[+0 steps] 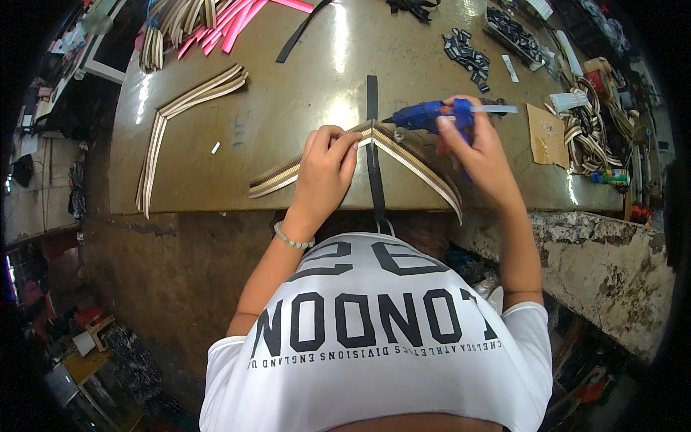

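Observation:
A brown, tan and white striped strap (pixel 416 160) lies bent in a peak across a narrow black strap (pixel 375 180) near the table's front edge. My left hand (pixel 325 169) is closed, thumb and fingers pinching the striped strap just left of its bend. In my right hand (pixel 481 147) is a blue hot glue gun (pixel 421 115), its dark nozzle pointing left, close to the bend. A pale glue stick (pixel 497 109) pokes out of the gun's back end. Whether the nozzle touches the strap I cannot tell.
Another bent striped strap (pixel 161 115) lies to the left. Pink strips (pixel 234 25) and bundled striped straps (pixel 183 25) are at the far left. Small black pieces (pixel 468 57) sit at the far right, with a cardboard piece (pixel 547 135) and coiled straps (pixel 594 129) nearer.

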